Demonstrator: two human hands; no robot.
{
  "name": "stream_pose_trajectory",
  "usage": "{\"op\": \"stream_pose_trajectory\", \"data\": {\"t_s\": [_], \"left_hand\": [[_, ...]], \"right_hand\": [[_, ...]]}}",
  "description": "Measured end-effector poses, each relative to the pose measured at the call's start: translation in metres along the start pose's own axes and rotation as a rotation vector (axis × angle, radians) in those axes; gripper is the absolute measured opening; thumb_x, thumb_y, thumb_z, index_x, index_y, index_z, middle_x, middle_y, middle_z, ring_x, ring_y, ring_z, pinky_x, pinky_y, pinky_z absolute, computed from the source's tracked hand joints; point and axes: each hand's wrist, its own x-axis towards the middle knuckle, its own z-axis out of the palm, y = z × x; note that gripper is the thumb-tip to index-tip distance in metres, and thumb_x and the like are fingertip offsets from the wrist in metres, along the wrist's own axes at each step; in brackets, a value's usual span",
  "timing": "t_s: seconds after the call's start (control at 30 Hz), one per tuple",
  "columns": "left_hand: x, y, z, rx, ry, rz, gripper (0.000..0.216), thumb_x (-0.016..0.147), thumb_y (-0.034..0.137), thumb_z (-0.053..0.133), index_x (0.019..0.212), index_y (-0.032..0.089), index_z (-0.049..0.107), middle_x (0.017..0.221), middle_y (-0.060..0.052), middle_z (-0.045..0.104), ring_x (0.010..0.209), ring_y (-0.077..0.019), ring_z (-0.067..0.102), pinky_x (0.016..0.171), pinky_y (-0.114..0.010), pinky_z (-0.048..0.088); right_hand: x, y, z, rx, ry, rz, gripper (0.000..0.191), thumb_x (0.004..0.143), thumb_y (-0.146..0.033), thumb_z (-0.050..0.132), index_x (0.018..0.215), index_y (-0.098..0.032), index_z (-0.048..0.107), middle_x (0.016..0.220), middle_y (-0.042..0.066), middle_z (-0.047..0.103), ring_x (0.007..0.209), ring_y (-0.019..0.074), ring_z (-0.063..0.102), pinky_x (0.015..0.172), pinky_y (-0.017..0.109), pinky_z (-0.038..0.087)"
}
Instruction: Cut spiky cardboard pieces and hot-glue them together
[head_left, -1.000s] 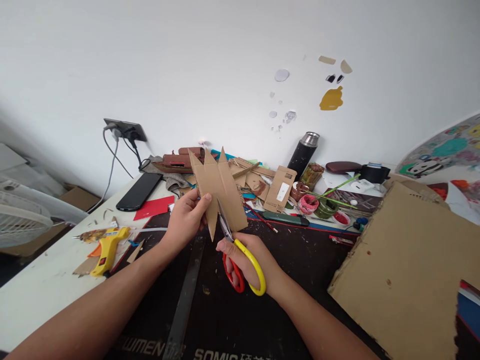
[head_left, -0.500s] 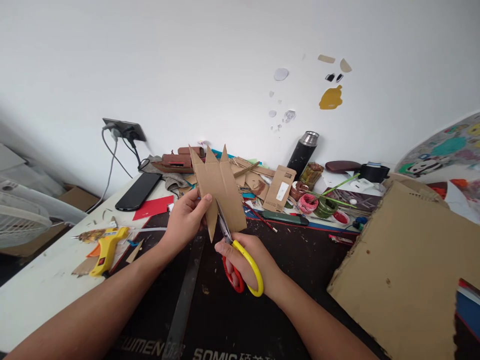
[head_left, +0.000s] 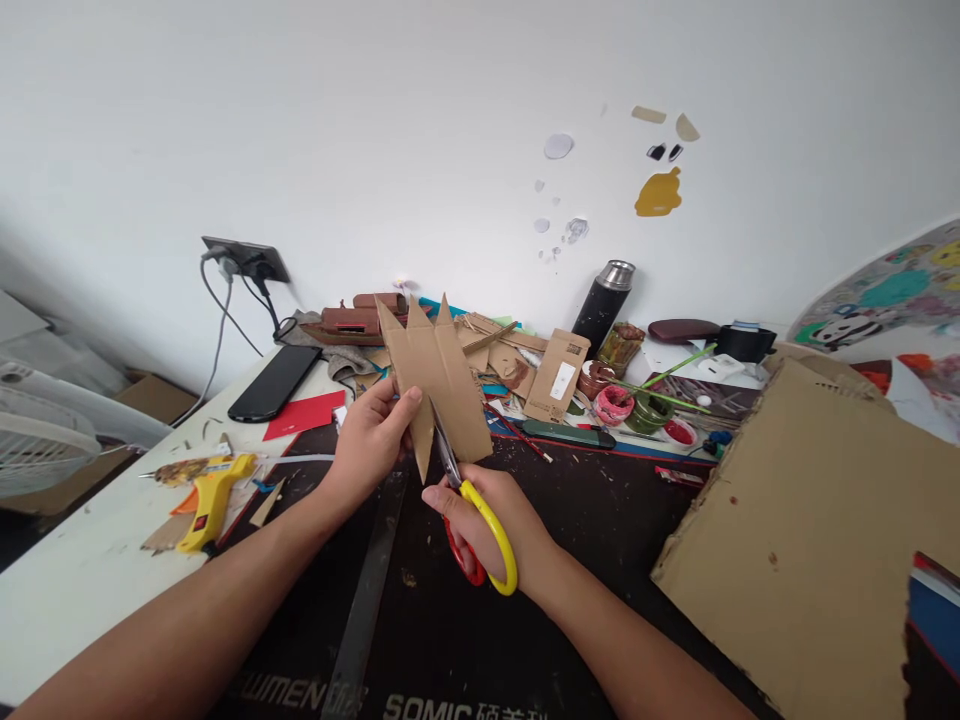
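Note:
My left hand [head_left: 371,440] pinches the left edge of a brown cardboard piece [head_left: 439,375] with pointed tabs at its top and bottom, holding it upright above the dark mat. My right hand [head_left: 491,520] is closed in the handles of red-and-yellow scissors [head_left: 469,515]. The scissor blades point up into a slit in the cardboard's lower edge, between the lower point and the main panel.
A metal ruler [head_left: 367,610] lies on the black cutting mat [head_left: 465,640] under my hands. A yellow glue gun [head_left: 206,500], a phone [head_left: 274,382] and red paper [head_left: 307,413] lie left. A large cardboard sheet [head_left: 810,540] rests right. Paint pots [head_left: 615,405], a flask [head_left: 602,305] and scraps crowd the back.
The scissors and my right hand have moved slightly up and left, the blades going a little deeper into the cardboard. My left hand keeps the same grip.

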Motion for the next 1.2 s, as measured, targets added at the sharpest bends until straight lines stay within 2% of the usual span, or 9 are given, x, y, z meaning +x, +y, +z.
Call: {"op": "stream_pose_trajectory", "data": {"t_s": [0.3,0.57,0.83,1.03,1.2], "left_hand": [[-0.001,-0.001,0.002,-0.015,0.021,-0.006,0.036,0.088,0.056,0.073,0.083,0.022,0.061,0.046,0.009,0.049,0.032,-0.0107,0.042,0.032,-0.021,0.031],[-0.004,-0.007,0.006,-0.083,0.085,-0.039,0.034,0.092,0.051,0.07,0.08,0.023,0.058,0.048,0.009,0.048,0.034,-0.0095,0.04,0.033,-0.02,0.029],[-0.002,-0.01,0.012,-0.205,0.131,-0.131,0.032,0.088,0.047,0.073,0.077,0.023,0.056,0.049,0.009,0.044,0.035,-0.0083,0.035,0.031,-0.019,0.025],[-0.001,-0.008,0.014,-0.242,0.148,-0.171,0.031,0.086,0.044,0.073,0.074,0.023,0.054,0.046,0.01,0.04,0.034,-0.008,0.031,0.031,-0.019,0.023],[-0.002,-0.011,0.013,-0.158,0.155,-0.081,0.03,0.09,0.048,0.073,0.086,0.021,0.062,0.058,0.006,0.054,0.041,-0.0096,0.044,0.036,-0.019,0.034]], "right_hand": [[0.002,0.003,0.001,-0.08,0.024,-0.006,0.033,0.103,-0.051,0.067,0.087,-0.024,0.059,0.047,-0.007,0.055,0.037,0.013,0.054,0.044,0.022,0.04],[0.002,-0.001,0.003,-0.178,0.097,-0.008,0.033,0.102,-0.048,0.07,0.081,-0.024,0.06,0.047,-0.006,0.056,0.038,0.0146,0.056,0.048,0.025,0.041],[0.002,-0.001,0.003,-0.194,0.114,-0.042,0.034,0.101,-0.049,0.07,0.08,-0.025,0.058,0.047,-0.005,0.053,0.041,0.016,0.055,0.051,0.027,0.037],[0.005,0.002,0.003,-0.137,0.094,-0.033,0.04,0.1,-0.058,0.068,0.08,-0.025,0.057,0.046,-0.005,0.052,0.037,0.015,0.051,0.048,0.027,0.035],[0.006,0.002,0.003,-0.184,0.115,-0.028,0.032,0.099,-0.051,0.072,0.083,-0.025,0.06,0.048,-0.005,0.055,0.04,0.0158,0.055,0.048,0.026,0.037]]}}
